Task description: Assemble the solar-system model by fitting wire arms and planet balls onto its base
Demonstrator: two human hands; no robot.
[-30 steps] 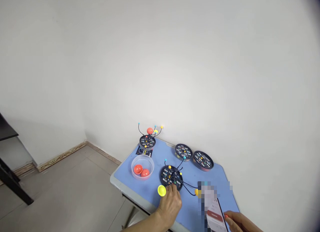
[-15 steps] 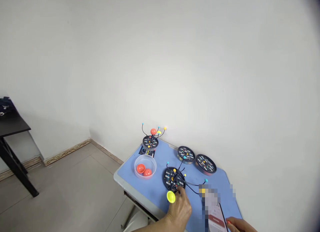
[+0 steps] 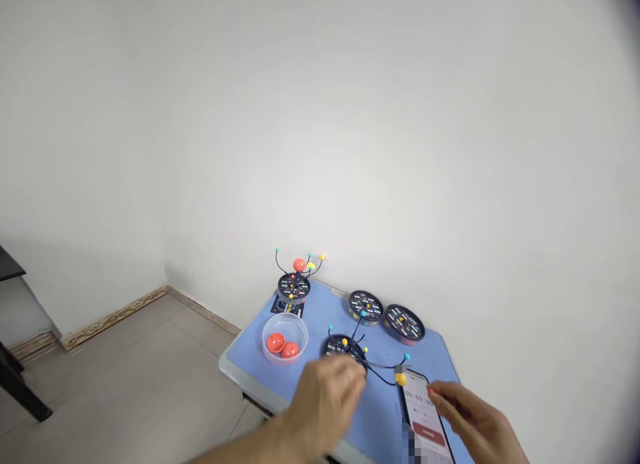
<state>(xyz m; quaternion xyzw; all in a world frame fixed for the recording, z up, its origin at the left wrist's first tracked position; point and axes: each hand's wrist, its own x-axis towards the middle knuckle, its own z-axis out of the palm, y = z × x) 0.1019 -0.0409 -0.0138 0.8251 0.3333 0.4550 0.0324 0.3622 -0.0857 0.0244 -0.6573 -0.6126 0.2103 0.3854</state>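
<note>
My left hand (image 3: 327,394), smeared by motion, is over the near side of a black round solar system model base (image 3: 330,347). Whether its fingers hold anything is hidden. From that model, thin black arms reach out, tipped with small balls, among them a teal ball (image 3: 407,357) and a yellow ball (image 3: 401,379). Between thumb and fingertips, my right hand (image 3: 477,421) pinches a small red ball (image 3: 431,390), just above the right edge of a phone (image 3: 425,411) with a timer on its screen.
On the blue table (image 3: 245,354), a clear plastic tub (image 3: 306,344) holds two red half-shells (image 3: 290,349). Behind it stands an assembled model (image 3: 294,286) on a printed card (image 3: 277,307). Two more black disc bases (image 3: 366,307) (image 3: 405,323) sit near the wall.
My left hand has shifted left and blurred over the base; the yellow dish beside it is now out of sight. My right hand has moved up and left with the red ball. The view has shifted slightly.
</note>
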